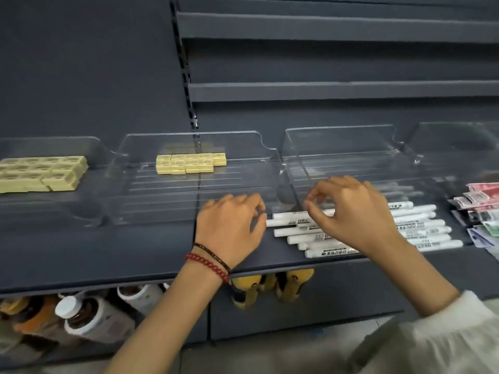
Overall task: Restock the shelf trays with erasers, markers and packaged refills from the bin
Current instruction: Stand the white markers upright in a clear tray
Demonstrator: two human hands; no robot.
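Note:
Several white markers [421, 225] lie in a loose row on the dark shelf, in front of a clear tray [340, 130] that holds a few more. My left hand [232, 225] hovers at their left ends with loosely curled fingers and holds nothing. My right hand [351, 211] is above the middle of the markers at the tray's front lip, thumb and forefinger bent near each other with nothing visibly between them. Yellow erasers [189, 163] sit at the back of the middle clear tray [129, 168]. More erasers [40, 174] fill the far-left tray. Packaged refills [483, 209] are piled at the far right.
Another clear tray [456, 128] stands behind the refills. Dark shelf boards [324, 90] run above on the right, beside a slotted upright [186, 63]. Below the shelf edge stand brown bottles with white caps [81, 317] and yellow packs [270, 287].

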